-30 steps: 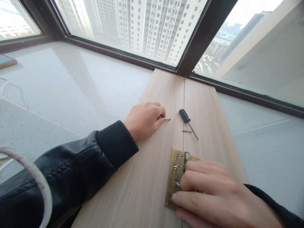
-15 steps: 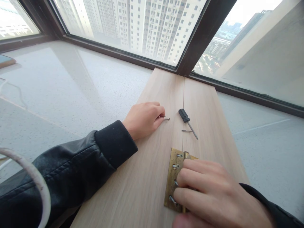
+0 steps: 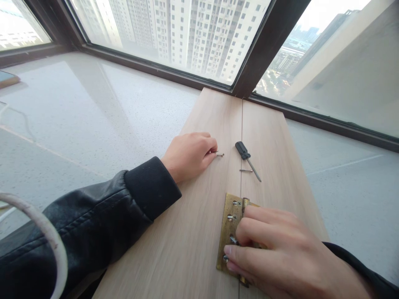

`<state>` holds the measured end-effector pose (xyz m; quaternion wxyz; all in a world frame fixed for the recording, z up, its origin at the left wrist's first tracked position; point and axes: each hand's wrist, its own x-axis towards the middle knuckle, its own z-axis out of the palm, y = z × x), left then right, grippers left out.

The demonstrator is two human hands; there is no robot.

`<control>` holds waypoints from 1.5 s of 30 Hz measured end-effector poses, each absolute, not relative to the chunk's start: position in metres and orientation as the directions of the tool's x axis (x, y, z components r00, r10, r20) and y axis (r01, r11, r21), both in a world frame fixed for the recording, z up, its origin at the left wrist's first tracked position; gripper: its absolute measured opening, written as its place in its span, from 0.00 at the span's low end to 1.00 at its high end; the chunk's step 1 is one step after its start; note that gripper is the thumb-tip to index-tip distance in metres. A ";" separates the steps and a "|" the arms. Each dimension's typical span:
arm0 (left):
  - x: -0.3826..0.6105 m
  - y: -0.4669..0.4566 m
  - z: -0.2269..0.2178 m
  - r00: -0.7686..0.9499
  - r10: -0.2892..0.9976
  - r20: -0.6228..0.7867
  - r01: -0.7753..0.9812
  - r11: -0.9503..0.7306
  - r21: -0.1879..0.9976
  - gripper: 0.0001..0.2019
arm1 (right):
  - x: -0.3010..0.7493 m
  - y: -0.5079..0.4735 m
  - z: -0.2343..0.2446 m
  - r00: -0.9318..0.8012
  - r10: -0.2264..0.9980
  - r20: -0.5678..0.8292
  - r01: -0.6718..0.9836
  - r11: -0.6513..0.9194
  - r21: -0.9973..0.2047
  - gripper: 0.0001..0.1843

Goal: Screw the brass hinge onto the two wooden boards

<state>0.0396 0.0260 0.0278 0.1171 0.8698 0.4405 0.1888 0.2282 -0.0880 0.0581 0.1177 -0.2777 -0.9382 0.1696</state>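
A brass hinge (image 3: pixel 230 226) lies across the seam between two pale wood boards, with screws sitting in the holes of its left leaf. My right hand (image 3: pixel 280 249) covers the hinge's right side. Its fingertips are closed around the lowest screw (image 3: pixel 225 258) on the left leaf, partly hiding it. On the left board rests my left hand (image 3: pixel 191 155), its fingers curled in; screws (image 3: pixel 220 155) poke out between thumb and fingers. Between the hands and farther off lies a black-handled screwdriver (image 3: pixel 243 150), with a loose screw (image 3: pixel 246 170) beside its shaft.
Both wood boards (image 3: pixel 218 112) run to the dark window frame (image 3: pixel 149 68), over a speckled white sill (image 3: pixel 77 108). A white curved tube (image 3: pixel 51 236) stands at the lower left near my sleeve. Part of a flat object (image 3: pixel 8 79) shows at the far left.
My right hand's fingers have moved from over the hinge's screws to the lowest one, uncovering more of the hinge's barrel. My left hand has stayed in place.
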 end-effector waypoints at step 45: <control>0.039 0.028 0.025 0.532 0.815 0.228 0.720 -0.578 0.385 0.08 | 0.227 -0.089 0.063 -0.818 0.571 0.070 0.509 0.776 -0.372 0.21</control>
